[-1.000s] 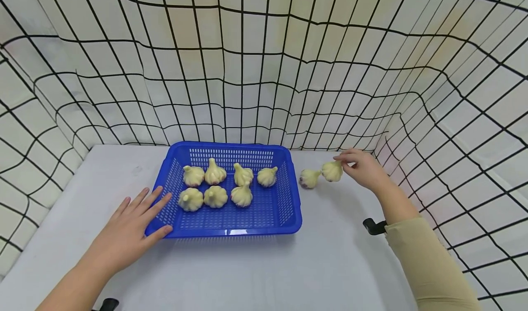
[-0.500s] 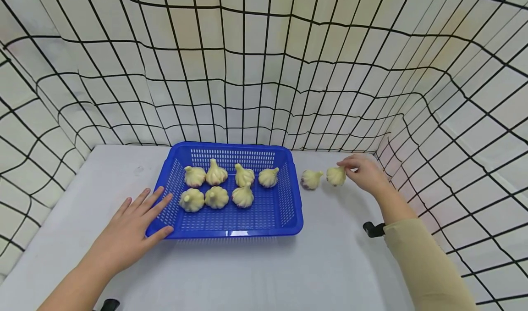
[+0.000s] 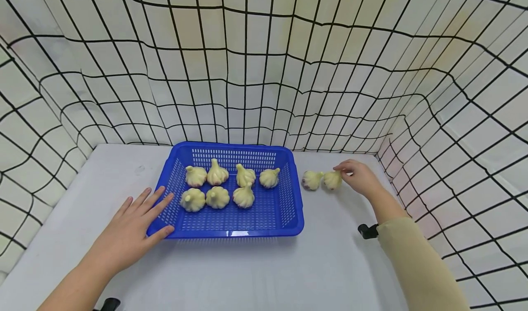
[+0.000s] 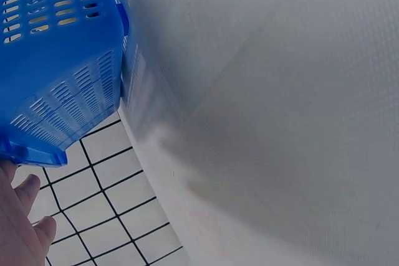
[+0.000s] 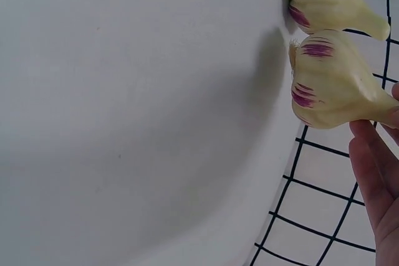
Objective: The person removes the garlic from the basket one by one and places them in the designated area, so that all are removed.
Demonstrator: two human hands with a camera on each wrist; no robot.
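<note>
My right hand (image 3: 360,178) pinches a garlic bulb (image 3: 332,180) by its stem, to the right of the basket. In the right wrist view this garlic bulb (image 5: 330,82) shows purple streaks, and its root end is close over the table. Right beside it a second garlic bulb (image 3: 311,180) lies on its side. My left hand (image 3: 131,228) rests with spread, straight fingers at the left rim of a blue plastic basket (image 3: 264,233). Several garlic bulbs sit inside the basket in two rows, among them one garlic bulb (image 3: 243,196) at the front.
A white-covered table (image 3: 247,274) carries everything. Black netting (image 3: 243,81) over white walls closes off the back and both sides, near my right hand. Black wrist mounts (image 3: 367,231) stick out below both wrists.
My right hand first shifted a little right and down with the garlic bulb, then moved back left beside the second bulb. The left hand and basket hold still.
</note>
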